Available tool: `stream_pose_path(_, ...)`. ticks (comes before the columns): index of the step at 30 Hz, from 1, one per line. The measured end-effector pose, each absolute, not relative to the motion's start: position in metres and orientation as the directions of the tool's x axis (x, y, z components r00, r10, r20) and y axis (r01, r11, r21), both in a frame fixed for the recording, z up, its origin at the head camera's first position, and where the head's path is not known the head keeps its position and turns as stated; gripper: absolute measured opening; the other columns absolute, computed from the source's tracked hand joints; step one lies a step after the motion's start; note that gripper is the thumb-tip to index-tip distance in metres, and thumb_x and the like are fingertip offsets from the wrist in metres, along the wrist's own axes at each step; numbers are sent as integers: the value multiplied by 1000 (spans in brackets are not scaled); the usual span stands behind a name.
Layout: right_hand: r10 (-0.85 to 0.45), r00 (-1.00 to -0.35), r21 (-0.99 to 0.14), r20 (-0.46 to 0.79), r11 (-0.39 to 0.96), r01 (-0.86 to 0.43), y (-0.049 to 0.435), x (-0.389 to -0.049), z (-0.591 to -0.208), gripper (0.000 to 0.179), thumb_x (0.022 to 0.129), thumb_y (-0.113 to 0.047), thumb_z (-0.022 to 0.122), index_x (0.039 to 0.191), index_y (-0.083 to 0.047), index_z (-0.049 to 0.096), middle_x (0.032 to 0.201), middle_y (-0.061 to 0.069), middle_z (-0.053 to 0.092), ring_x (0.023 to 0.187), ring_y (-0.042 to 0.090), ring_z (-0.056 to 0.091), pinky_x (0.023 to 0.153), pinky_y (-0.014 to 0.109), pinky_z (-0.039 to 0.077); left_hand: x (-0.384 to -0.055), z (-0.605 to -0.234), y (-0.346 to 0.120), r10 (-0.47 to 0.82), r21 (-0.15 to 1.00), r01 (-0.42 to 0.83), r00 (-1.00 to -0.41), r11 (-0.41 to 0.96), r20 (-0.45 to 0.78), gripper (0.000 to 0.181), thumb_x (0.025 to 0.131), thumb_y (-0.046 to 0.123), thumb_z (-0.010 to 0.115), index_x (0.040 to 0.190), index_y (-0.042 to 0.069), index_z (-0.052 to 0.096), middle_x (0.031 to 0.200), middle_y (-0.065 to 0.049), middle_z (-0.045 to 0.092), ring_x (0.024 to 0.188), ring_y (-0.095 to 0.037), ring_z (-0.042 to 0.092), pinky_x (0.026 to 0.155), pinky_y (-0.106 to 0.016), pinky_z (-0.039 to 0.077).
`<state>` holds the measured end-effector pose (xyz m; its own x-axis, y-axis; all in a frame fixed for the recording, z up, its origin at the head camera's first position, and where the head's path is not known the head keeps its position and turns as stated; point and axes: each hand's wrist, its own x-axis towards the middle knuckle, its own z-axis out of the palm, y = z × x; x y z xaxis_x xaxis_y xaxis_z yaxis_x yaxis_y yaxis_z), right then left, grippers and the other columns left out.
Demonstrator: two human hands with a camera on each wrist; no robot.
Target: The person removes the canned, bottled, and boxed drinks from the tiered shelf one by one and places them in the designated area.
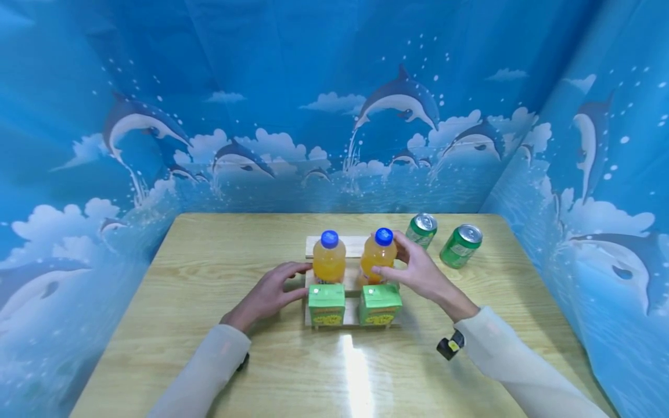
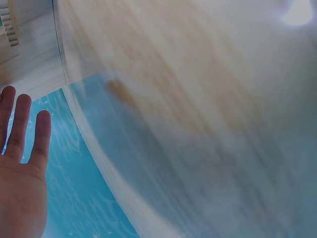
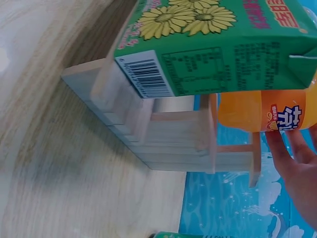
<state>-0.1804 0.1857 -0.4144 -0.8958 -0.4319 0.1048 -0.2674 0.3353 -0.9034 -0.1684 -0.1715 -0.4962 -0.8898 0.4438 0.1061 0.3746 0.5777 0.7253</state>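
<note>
Ideally, the right hand [image 1: 418, 270], its fingers curled round the right bottle [image 1: 374, 255] on the rack [image 1: 352, 246] behind a carton [image 1: 380, 305], should seat the base flat before letting go, while the left hand [image 1: 273, 291], loosely extended and gripping nothing, could brace the wood.

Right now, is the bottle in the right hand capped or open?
Capped: in the head view, a blue cap sits on top of the orange bottle that the right hand grips.
</note>
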Motion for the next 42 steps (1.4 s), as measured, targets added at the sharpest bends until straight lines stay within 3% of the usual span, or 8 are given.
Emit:
stream_pose_path(12, -402, -905, -896, 139, 338, -288, 194, -182, -399, 73, 99, -13, 80, 163, -6, 45, 158, 19, 57, 141, 42, 61, 120, 61, 51, -169, -497, -172, 450, 726, 381, -886, 573, 110, 56, 101, 23, 80, 153, 12, 61, 154, -10, 65, 139, -34, 64, 114, -56, 57)
stream_pose_path(20, -375, -910, -888, 176, 338, -311, 202, -179, -392, 69, 99, -10, 79, 161, -6, 48, 152, 19, 61, 133, 40, 66, 109, 29, 58, -169, -497, -172, 449, 728, 379, -887, 571, 110, 56, 101, 21, 80, 153, 12, 61, 154, -10, 65, 139, -34, 64, 114, -56, 57)
stream_pose_path(24, -354, -918, -885, 180, 349, -308, 208, -177, -390, 70, 100, -10, 78, 162, -5, 47, 153, 19, 60, 135, 39, 64, 108, 22, 56, -168, -497, -172, 453, 723, 392, -883, 569, 122, 56, 101, 21, 80, 153, 11, 62, 154, -11, 65, 139, -35, 64, 113, -56, 58)
stream_pose_path(27, -334, -924, -877, 187, 367, -311, 213, -176, -388, 70, 100, -11, 78, 162, -6, 47, 153, 17, 59, 134, 34, 64, 108, 22, 56, -168, -497, -172, 456, 714, 407, -879, 570, 138, 55, 101, 22, 80, 152, 11, 62, 154, -12, 65, 138, -36, 65, 112, -56, 59)
stream_pose_path(34, -302, -933, -879, 194, 368, -302, 226, -174, -388, 71, 101, -11, 78, 163, -7, 45, 154, 16, 59, 126, 7, 65, 104, 17, 57, -168, -497, -172, 452, 715, 406, -881, 568, 142, 57, 100, 22, 81, 152, 10, 62, 154, -12, 65, 138, -36, 65, 112, -56, 59)
stream_pose_path(42, -254, -954, -874, 161, 412, -258, 242, -168, -388, 70, 102, -17, 78, 164, -10, 45, 149, 16, 62, 121, 4, 66, 100, 17, 58, -169, -497, -171, 453, 718, 403, -881, 567, 136, 56, 101, 23, 81, 152, 11, 61, 155, -11, 65, 138, -36, 65, 113, -56, 58)
